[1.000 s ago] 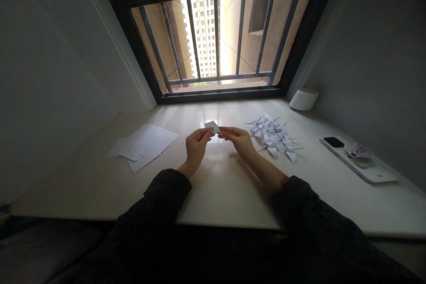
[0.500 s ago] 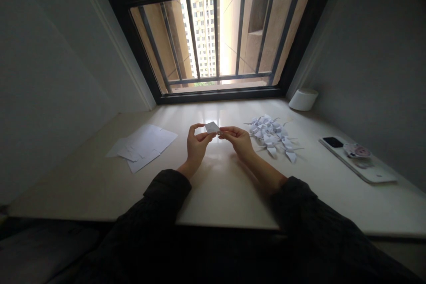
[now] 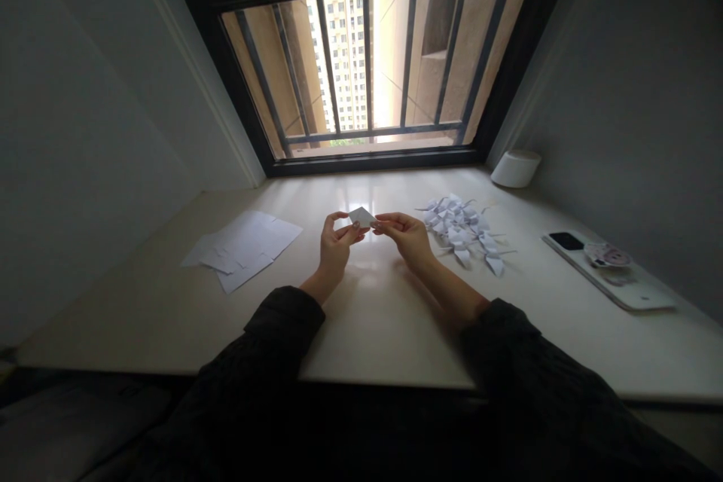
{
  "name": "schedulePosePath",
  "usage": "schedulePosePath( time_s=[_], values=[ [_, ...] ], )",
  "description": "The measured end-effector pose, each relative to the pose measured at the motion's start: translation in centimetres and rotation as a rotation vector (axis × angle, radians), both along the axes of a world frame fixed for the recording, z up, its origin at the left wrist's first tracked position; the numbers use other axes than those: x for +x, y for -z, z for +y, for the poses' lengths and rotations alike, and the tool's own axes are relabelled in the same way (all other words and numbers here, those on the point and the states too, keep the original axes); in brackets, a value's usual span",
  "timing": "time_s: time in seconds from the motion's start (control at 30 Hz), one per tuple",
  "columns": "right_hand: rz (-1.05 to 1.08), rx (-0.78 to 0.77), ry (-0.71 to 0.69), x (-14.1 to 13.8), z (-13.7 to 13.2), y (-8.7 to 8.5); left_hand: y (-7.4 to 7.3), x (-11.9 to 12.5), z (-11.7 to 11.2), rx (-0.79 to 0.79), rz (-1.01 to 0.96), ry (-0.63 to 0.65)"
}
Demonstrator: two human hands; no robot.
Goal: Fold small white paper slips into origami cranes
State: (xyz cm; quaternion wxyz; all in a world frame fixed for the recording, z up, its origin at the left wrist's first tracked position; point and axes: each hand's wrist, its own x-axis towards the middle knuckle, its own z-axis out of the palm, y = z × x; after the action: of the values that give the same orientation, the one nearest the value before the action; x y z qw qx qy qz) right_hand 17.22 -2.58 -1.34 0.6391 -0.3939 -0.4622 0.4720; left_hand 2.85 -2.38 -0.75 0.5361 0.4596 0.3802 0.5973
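A small folded piece of white paper (image 3: 362, 215), diamond-like in outline, is held up above the table between both hands. My left hand (image 3: 335, 245) pinches its left side, with the thumb on the near face and the index finger at the left corner. At the right corner, my right hand (image 3: 407, 236) grips it between thumb and fingertips. To the right of my right hand lies a pile of folded white paper cranes (image 3: 455, 222). Loose white paper sheets (image 3: 260, 241) overlap one another left of my left hand.
The pale tabletop (image 3: 373, 324) runs up to a dark-framed window (image 3: 373, 160) with bars outside. A white rounded object (image 3: 516, 169) stands in the back right corner. Nearer on the right lies a white phone (image 3: 626, 282) with a round grip on its back.
My left thumb has shifted onto the near face of the folded paper, and the left fingers have moved slightly right. The right hand has barely moved.
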Motion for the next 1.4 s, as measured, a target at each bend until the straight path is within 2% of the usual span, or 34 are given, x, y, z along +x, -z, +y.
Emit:
schedulePosePath(
  time_s=[0.2,0.33,0.47,0.57,0.73,0.87,1.13,1.4],
  values=[
    [0.001,-0.026,0.036,0.1,0.3,0.3,0.1,-0.2,0.3,-0.030,0.040,0.041],
    [-0.081,0.027,0.054,0.2,0.4,0.5,0.3,-0.7,0.7,-0.092,0.154,0.086],
    [-0.205,0.067,0.079,0.1,0.4,0.6,0.6,-0.8,0.9,-0.086,0.301,0.038],
    [-0.287,0.029,0.107,0.0,0.3,0.7,0.4,-0.8,0.7,-0.058,0.329,-0.003],
    [-0.362,-0.040,-0.002,0.0,0.1,0.6,0.2,-0.7,0.4,0.017,0.386,-0.008],
    [-0.370,-0.066,-0.004,0.1,-0.1,0.6,0.4,-0.7,0.6,0.049,0.435,-0.025],
    [-0.330,-0.075,-0.047,0.3,0.2,0.7,0.6,-1.0,1.1,0.002,0.441,-0.002],
    [-0.259,-0.107,-0.186,0.8,0.5,0.6,0.3,-1.3,1.2,-0.043,0.404,-0.004]
  ],
)
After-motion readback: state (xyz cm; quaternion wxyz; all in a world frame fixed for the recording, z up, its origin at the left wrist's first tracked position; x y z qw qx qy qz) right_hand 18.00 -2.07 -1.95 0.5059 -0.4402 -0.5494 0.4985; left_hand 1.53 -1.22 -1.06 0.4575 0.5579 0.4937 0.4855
